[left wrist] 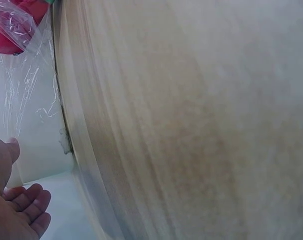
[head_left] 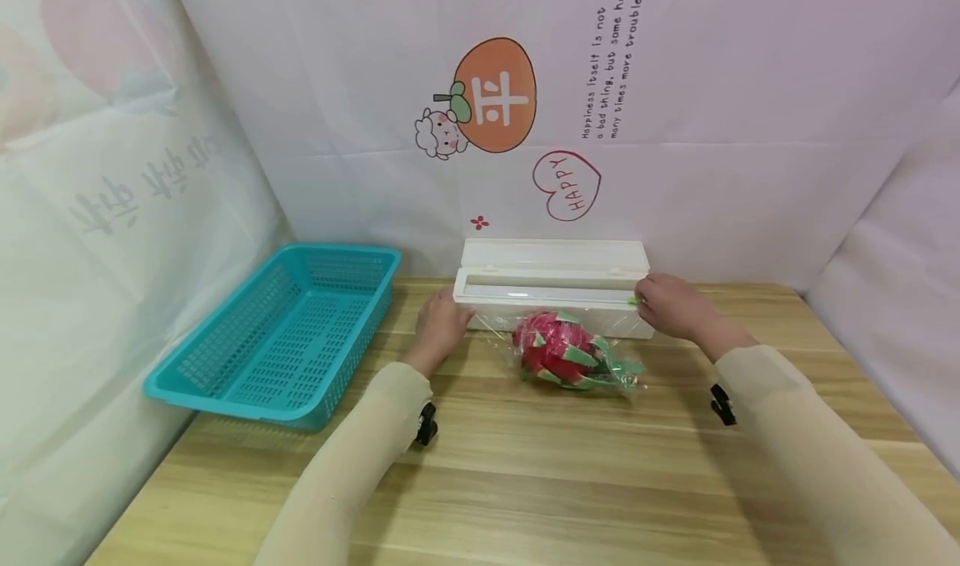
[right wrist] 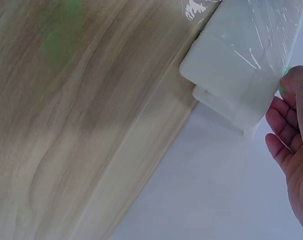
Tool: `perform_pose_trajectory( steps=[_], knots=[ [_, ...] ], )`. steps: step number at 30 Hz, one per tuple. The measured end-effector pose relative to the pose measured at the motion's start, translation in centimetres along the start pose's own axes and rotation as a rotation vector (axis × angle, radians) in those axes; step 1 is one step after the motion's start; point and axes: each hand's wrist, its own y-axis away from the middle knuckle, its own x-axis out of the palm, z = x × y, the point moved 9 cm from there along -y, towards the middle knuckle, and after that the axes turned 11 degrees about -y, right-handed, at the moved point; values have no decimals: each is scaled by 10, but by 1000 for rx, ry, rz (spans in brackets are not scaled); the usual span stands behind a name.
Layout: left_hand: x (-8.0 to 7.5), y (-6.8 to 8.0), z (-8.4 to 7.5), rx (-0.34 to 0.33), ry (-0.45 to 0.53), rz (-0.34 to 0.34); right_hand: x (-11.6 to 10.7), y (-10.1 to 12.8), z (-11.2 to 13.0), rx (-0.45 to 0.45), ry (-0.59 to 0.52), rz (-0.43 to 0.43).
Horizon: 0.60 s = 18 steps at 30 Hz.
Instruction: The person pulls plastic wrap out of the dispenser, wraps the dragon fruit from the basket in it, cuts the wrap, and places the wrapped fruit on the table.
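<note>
Both hands at the white plastic cling-film dispenser box (head_left: 553, 291) by the wooden worktop's (head_left: 525, 466) back edge.
Left hand (head_left: 441, 324) rests open at its left end; right hand (head_left: 670, 303) pinches its green slider (head_left: 633, 301); film-covered red dragon fruit (head_left: 561, 349) lies in front.

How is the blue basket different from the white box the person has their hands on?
The basket is teal with perforated mesh walls; the box is white and solid-sided. The basket is broad, with no lid; the box is long and narrow, its lid raised. The basket sits untouched; both hands are at the box's ends. Both rest on the wooden table.
</note>
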Motion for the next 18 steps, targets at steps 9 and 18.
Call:
perform_pose_trajectory(
  steps=[9,18],
  knots=[
    [0,0,0,-5,-18,5,-2,7,-4,-42,7,-32],
    [-1,-1,2,9,-12,-1,-4,9,-1,-77,3,-67]
  ],
)
